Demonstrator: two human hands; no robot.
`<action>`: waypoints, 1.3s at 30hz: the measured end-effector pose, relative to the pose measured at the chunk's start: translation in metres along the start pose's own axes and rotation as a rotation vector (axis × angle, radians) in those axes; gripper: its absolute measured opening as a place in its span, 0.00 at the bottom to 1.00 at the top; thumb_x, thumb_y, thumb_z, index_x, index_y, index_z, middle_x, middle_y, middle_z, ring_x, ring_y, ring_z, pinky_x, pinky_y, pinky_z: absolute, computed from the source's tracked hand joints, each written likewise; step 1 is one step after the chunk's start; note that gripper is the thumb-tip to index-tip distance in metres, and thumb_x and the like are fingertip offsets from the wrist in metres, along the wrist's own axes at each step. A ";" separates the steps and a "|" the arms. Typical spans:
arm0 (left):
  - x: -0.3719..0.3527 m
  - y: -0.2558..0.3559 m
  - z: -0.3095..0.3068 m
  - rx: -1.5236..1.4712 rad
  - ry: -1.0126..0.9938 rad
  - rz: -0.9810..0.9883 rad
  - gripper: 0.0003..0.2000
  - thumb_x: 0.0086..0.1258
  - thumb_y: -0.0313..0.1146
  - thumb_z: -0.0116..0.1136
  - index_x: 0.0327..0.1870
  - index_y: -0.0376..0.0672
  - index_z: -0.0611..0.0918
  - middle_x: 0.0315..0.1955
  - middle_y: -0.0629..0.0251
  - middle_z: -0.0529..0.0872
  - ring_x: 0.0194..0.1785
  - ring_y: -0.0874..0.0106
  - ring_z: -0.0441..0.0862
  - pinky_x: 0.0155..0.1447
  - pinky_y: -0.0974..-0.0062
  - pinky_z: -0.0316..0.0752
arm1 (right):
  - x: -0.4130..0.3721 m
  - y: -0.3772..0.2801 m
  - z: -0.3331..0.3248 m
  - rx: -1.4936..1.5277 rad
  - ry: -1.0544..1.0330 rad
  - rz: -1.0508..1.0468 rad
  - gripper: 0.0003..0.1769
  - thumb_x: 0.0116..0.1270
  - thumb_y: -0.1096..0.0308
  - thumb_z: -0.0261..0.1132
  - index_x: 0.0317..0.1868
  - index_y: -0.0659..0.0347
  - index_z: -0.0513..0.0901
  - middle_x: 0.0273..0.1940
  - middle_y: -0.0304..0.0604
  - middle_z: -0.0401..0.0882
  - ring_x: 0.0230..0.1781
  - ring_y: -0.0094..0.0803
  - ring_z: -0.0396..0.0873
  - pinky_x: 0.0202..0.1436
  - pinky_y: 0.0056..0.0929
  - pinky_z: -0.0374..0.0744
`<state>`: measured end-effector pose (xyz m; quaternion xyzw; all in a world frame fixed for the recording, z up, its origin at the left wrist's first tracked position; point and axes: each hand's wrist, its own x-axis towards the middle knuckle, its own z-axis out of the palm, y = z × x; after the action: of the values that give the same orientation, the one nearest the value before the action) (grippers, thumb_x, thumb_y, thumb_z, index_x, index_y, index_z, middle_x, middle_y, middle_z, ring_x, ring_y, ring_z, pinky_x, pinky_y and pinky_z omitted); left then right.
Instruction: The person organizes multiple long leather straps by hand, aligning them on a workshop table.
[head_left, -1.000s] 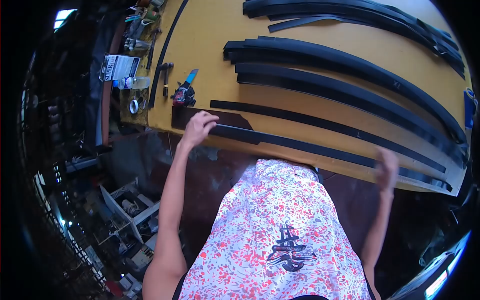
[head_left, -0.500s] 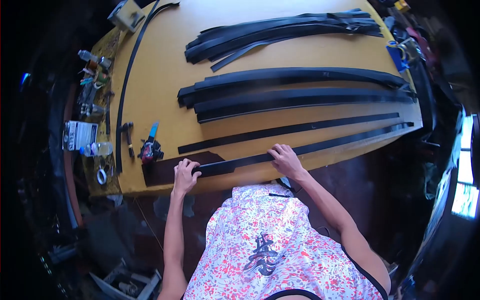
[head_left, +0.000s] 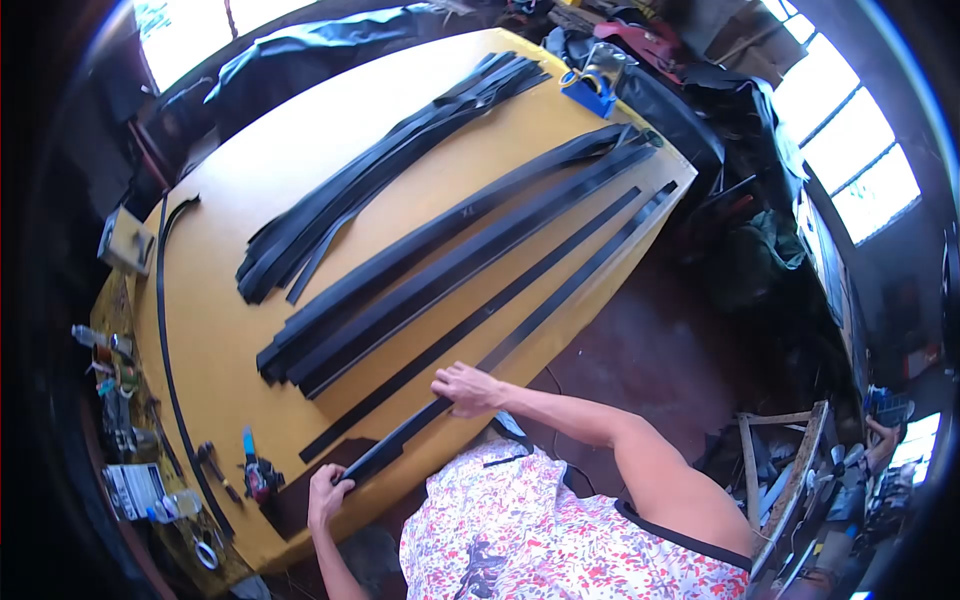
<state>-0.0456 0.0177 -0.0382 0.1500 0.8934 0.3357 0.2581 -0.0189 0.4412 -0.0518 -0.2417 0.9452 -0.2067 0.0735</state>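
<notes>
A long black strip (head_left: 560,300) lies along the near edge of the yellow table (head_left: 300,170). My left hand (head_left: 328,492) grips the strip's near end, where it rests on a dark brown sheet (head_left: 300,495). My right hand (head_left: 466,389) presses on the same strip further along. A second thin black strip (head_left: 480,320) runs parallel just beyond it.
Two thicker stacks of black strips (head_left: 440,262) and a loose bundle (head_left: 380,170) lie further back. A cutter and small tools (head_left: 255,470) sit at the table's left end beside a bottle (head_left: 165,510) and tape roll (head_left: 206,553). A blue object (head_left: 590,88) rests at the far corner.
The view has swung, so the table now runs diagonally. Both hands stay on the near black strip, the right hand at about the same spot along it.
</notes>
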 end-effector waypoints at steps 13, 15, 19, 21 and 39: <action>0.008 0.025 -0.040 -0.095 -0.062 -0.307 0.13 0.52 0.24 0.69 0.40 0.34 0.86 0.27 0.67 0.86 0.32 0.77 0.81 0.40 0.78 0.76 | -0.076 0.165 -0.063 -0.140 0.063 -0.053 0.06 0.59 0.68 0.63 0.34 0.58 0.75 0.30 0.44 0.82 0.35 0.41 0.85 0.38 0.40 0.81; 0.008 0.038 -0.045 -0.043 -0.100 -0.387 0.14 0.51 0.23 0.69 0.41 0.34 0.86 0.28 0.66 0.86 0.32 0.77 0.82 0.41 0.78 0.77 | -0.111 0.220 -0.098 -0.195 0.197 -0.013 0.04 0.57 0.71 0.61 0.27 0.55 0.75 0.23 0.40 0.79 0.26 0.39 0.83 0.29 0.38 0.81; 0.012 0.036 -0.048 -0.010 -0.087 -0.507 0.14 0.51 0.21 0.68 0.41 0.33 0.85 0.28 0.65 0.87 0.33 0.77 0.82 0.41 0.77 0.77 | -0.192 0.348 -0.160 -0.306 0.257 0.073 0.04 0.53 0.71 0.63 0.28 0.52 0.75 0.25 0.37 0.78 0.30 0.37 0.83 0.33 0.36 0.81; 0.004 0.029 -0.050 -0.032 -0.055 -0.558 0.14 0.50 0.21 0.68 0.40 0.33 0.85 0.27 0.65 0.86 0.32 0.76 0.81 0.41 0.76 0.77 | -0.235 0.406 -0.194 -0.410 0.241 0.136 0.04 0.55 0.72 0.62 0.29 0.54 0.74 0.25 0.40 0.77 0.30 0.40 0.82 0.33 0.38 0.80; 0.120 0.177 -0.090 -0.042 -0.070 -0.570 0.09 0.55 0.25 0.63 0.37 0.34 0.83 0.26 0.72 0.81 0.32 0.80 0.77 0.40 0.78 0.73 | -0.332 0.586 -0.468 -0.809 0.170 0.491 0.12 0.64 0.74 0.59 0.48 0.61 0.79 0.48 0.45 0.82 0.55 0.43 0.77 0.64 0.40 0.73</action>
<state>-0.1781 0.1529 0.0966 -0.1010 0.8829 0.2627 0.3758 -0.0908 1.2370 0.1342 -0.0026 0.9816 0.1823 -0.0573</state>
